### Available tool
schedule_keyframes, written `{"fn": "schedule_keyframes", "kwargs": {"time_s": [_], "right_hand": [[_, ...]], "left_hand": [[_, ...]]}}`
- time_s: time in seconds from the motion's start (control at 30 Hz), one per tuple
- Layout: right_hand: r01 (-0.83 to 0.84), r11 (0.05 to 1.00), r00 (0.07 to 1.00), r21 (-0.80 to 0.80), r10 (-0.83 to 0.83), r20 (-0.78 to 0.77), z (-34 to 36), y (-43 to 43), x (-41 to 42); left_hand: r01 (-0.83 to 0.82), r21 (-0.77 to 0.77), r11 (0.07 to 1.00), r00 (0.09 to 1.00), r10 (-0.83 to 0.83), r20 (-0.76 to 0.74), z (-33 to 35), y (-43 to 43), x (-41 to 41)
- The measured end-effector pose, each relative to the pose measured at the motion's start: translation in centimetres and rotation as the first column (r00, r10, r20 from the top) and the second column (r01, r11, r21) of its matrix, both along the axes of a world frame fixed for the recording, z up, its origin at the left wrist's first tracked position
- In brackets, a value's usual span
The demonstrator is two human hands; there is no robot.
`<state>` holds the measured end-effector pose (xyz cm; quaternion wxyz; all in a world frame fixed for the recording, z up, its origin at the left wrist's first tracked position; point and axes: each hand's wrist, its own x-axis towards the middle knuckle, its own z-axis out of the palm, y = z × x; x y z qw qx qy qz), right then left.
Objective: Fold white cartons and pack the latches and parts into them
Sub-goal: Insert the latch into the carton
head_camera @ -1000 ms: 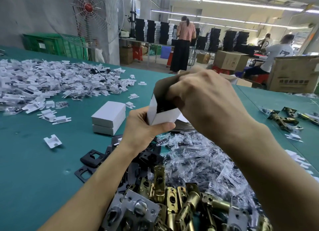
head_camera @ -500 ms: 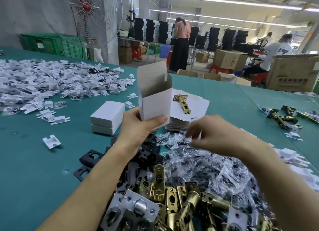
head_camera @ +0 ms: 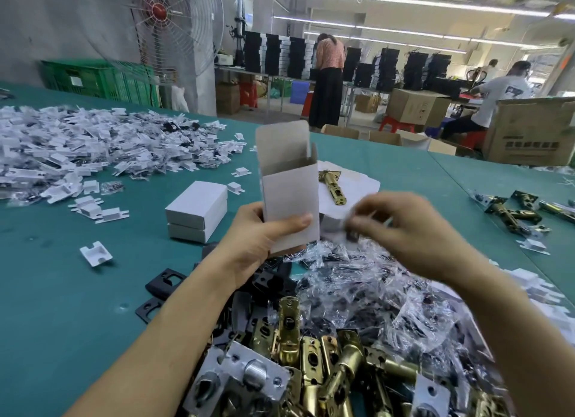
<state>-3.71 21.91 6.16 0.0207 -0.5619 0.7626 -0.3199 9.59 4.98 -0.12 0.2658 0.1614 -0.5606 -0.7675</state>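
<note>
My left hand (head_camera: 258, 239) grips an upright white carton (head_camera: 289, 192) with its top flap open. To its right, my right hand (head_camera: 401, 230), blurred by motion, pinches a small clear plastic bag of parts (head_camera: 353, 233) just beside the carton. Below the hands lies a heap of clear parts bags (head_camera: 373, 295). Brass latches (head_camera: 311, 348) and black plates (head_camera: 161, 281) are piled at the near edge. One brass latch (head_camera: 333, 188) lies on a stack of flat white cartons (head_camera: 357, 186) behind the held carton.
Two closed white cartons (head_camera: 197, 211) are stacked left of the hands on the green table (head_camera: 62, 292). A big pile of white plastic inserts (head_camera: 77, 149) fills the far left. More latches (head_camera: 516, 211) lie at right. Cardboard boxes (head_camera: 529, 130) and people stand beyond.
My right hand left the carton's mouth, dropped to the bag heap, and now lifts a small bag toward the carton. The left hand has kept the carton upright.
</note>
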Motion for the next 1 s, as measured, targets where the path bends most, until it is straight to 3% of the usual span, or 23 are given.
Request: {"fn": "schedule_keyframes", "kwargs": {"time_s": [0.1,0.17,0.3,0.47,0.7,0.8,0.9,1.0], "right_hand": [[-0.027,0.910,0.987,-0.414,0.091,0.135,2.7,0.1,1.2],[-0.038,0.877,0.992,-0.480,0.089,0.085,3.7,-0.4,1.7],[-0.037,0.919,0.979,-0.392,-0.045,-0.199,4.0,-2.0,2.1],[-0.065,0.971,0.920,-0.231,-0.031,-0.391,3.1,-3.1,1.9],[-0.133,0.978,0.964,-0.158,0.091,-0.248,3.1,-2.7,1.4],[-0.111,0.994,0.950,0.020,0.112,-0.291,3.9,-2.6,1.5],[-0.065,0.980,0.965,0.186,0.109,-0.239,4.1,-2.1,1.7],[0.016,0.965,0.938,0.262,0.076,-0.337,3.7,-1.6,2.2]], "left_hand": [[-0.018,-0.127,0.992,0.995,0.031,0.097,-0.3,0.2,0.0],[0.003,-0.191,0.981,0.994,0.019,0.110,-0.4,0.3,0.0],[0.064,-0.249,0.966,0.995,-0.045,0.084,-0.3,0.5,0.1],[0.082,-0.272,0.959,0.994,-0.059,0.093,-0.2,0.6,0.2],[0.083,-0.288,0.954,0.993,-0.056,0.100,-0.2,0.6,0.2],[0.105,-0.292,0.951,0.992,-0.082,0.091,-0.3,0.8,0.2],[0.106,-0.296,0.949,0.991,-0.076,0.110,-0.4,0.8,0.2],[0.116,-0.306,0.945,0.988,-0.080,0.128,-0.4,0.8,0.3]]}}
